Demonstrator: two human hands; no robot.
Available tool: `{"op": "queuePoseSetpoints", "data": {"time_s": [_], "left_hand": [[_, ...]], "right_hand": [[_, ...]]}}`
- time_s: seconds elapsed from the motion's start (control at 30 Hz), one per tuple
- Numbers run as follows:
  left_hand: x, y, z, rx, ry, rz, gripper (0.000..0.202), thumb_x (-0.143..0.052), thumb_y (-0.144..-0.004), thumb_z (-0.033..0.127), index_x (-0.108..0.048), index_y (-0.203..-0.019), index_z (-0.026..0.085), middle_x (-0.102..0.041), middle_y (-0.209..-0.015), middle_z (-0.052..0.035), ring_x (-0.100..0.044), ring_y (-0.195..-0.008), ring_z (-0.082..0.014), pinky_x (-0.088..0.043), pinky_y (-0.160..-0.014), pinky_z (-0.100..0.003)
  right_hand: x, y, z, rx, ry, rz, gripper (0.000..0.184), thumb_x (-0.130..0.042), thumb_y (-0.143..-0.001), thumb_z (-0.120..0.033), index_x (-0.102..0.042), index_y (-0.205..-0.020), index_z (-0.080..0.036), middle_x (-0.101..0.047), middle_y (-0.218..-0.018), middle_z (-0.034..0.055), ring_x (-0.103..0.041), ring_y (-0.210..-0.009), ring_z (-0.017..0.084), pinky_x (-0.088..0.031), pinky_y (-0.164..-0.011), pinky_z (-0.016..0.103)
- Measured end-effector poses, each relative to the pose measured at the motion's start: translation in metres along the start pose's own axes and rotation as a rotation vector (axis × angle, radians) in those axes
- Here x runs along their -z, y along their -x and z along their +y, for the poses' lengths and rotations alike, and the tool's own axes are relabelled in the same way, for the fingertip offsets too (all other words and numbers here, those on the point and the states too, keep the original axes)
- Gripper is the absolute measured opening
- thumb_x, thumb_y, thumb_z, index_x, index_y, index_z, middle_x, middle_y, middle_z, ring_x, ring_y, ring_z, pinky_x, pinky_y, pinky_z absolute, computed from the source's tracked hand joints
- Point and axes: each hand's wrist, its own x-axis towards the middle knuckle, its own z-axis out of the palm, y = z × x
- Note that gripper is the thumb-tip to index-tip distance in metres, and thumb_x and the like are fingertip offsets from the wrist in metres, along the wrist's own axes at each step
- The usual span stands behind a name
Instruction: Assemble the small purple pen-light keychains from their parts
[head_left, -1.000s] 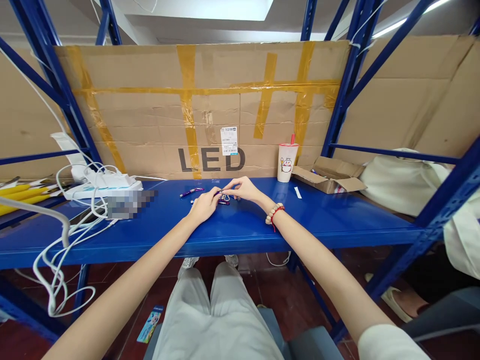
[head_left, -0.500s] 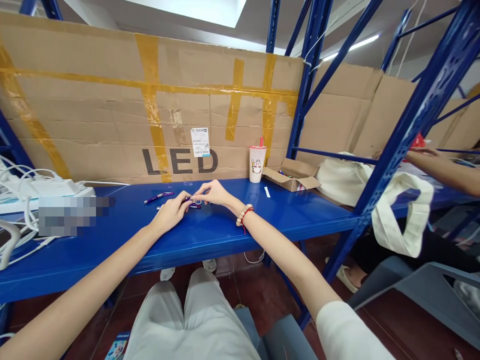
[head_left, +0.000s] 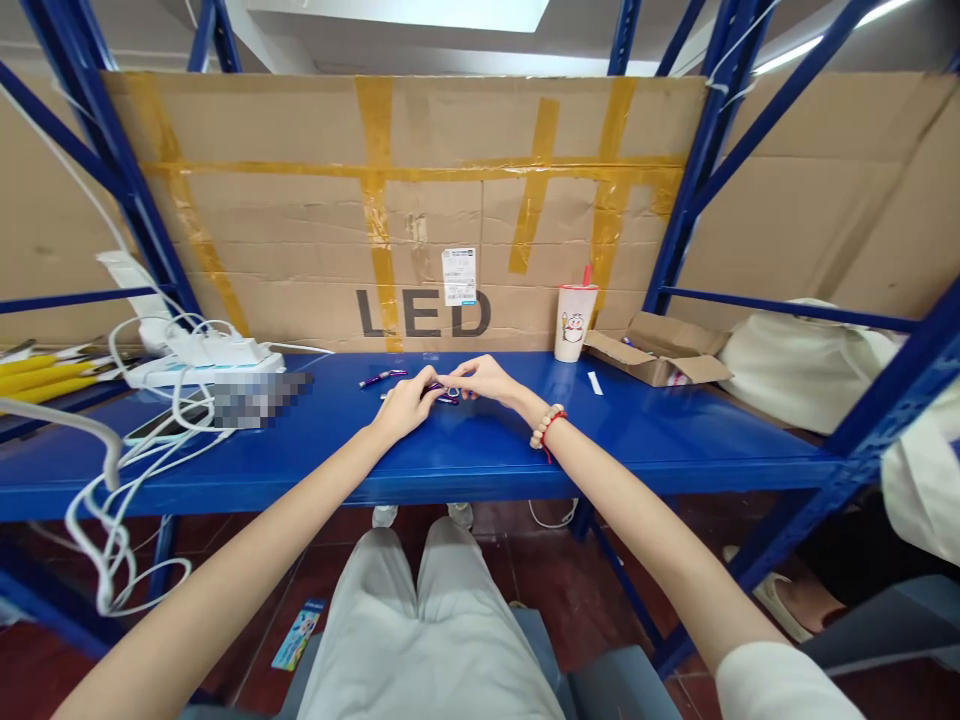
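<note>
Over the blue tabletop [head_left: 540,425], my left hand [head_left: 409,408] is closed, with a bit of a purple pen [head_left: 434,386] showing between its fingers. The thumb and forefinger of my right hand [head_left: 484,378] are pinched together and meet my left fingertips; what they hold is too small to make out. Just below the fingers lie a purple pen piece [head_left: 450,400] and a small ring-like item, partly covered by the hands. Left of them, a second purple pen [head_left: 383,379] rests on the tabletop. A beaded bracelet [head_left: 549,427] circles my right wrist.
A lidded cup [head_left: 574,325] with a red straw stands at the back right, beside an open cardboard box [head_left: 660,350] and a white strip [head_left: 595,383]. White cables [head_left: 176,400] and a power strip crowd the left. Behind rises a cardboard panel [head_left: 300,240]; a blue rack post [head_left: 877,410] is right.
The view has turned to the left, so yellow-handled tools now show at the far left. My hands keep nearly the same pose over the pen pieces.
</note>
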Motion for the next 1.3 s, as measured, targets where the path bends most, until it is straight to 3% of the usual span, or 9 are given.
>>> {"op": "queuePoseSetpoints", "data": {"time_s": [0.23,0.6,0.83,1.07,1.3], "left_hand": [[0.0001,0.0016,0.0011,-0.019,0.026,-0.003,0.011,-0.040,-0.091,0.030,-0.044,-0.094,0.021,-0.064,-0.083,-0.0015,-0.062,-0.080,-0.0193,-0.043,-0.069,-0.026],[0.0023,0.0044,0.0068,0.034,-0.018,-0.023,0.019,-0.041,-0.092,0.031,-0.051,-0.105,0.022,-0.065,-0.083,-0.0021,-0.063,-0.078,-0.0208,-0.044,-0.066,-0.027],[0.0022,0.0024,0.0073,0.082,-0.041,-0.053,0.023,-0.036,-0.094,0.030,-0.054,-0.107,0.021,-0.066,-0.084,-0.0041,-0.062,-0.079,-0.0208,-0.045,-0.068,-0.027],[0.0019,0.0007,0.0068,0.145,-0.056,-0.063,0.027,-0.031,-0.095,0.032,-0.054,-0.104,0.022,-0.066,-0.089,-0.0062,-0.062,-0.085,-0.0250,-0.045,-0.072,-0.034],[-0.0012,-0.0003,0.0025,0.053,0.021,-0.111,0.025,-0.031,-0.096,0.031,-0.052,-0.106,0.022,-0.064,-0.100,-0.0052,-0.061,-0.092,-0.0217,-0.044,-0.081,-0.031]], "right_hand": [[-0.0001,-0.0006,-0.0014,-0.084,-0.031,-0.016,0.049,-0.073,-0.066,-0.055,-0.070,-0.085,-0.009,-0.057,-0.063,0.0026,-0.046,-0.051,0.006,-0.034,-0.042,0.013],[-0.0009,-0.0031,0.0043,-0.125,-0.024,-0.021,0.061,-0.073,-0.058,-0.064,-0.070,-0.084,-0.010,-0.058,-0.062,0.0035,-0.046,-0.052,0.006,-0.035,-0.041,0.013],[-0.0025,-0.0066,0.0061,-0.073,-0.018,-0.017,0.057,-0.073,-0.062,-0.061,-0.069,-0.084,-0.009,-0.059,-0.065,0.0051,-0.049,-0.050,0.007,-0.037,-0.040,0.014],[0.0030,-0.0079,0.0045,0.058,0.000,0.034,0.056,-0.076,-0.061,-0.053,-0.068,-0.096,-0.010,-0.060,-0.069,0.0042,-0.048,-0.048,0.007,-0.039,-0.041,0.016],[0.0059,-0.0063,0.0055,0.083,0.024,0.025,0.054,-0.077,-0.056,-0.052,-0.069,-0.084,-0.007,-0.059,-0.058,0.0048,-0.048,-0.046,0.009,-0.039,-0.040,0.018]]}}
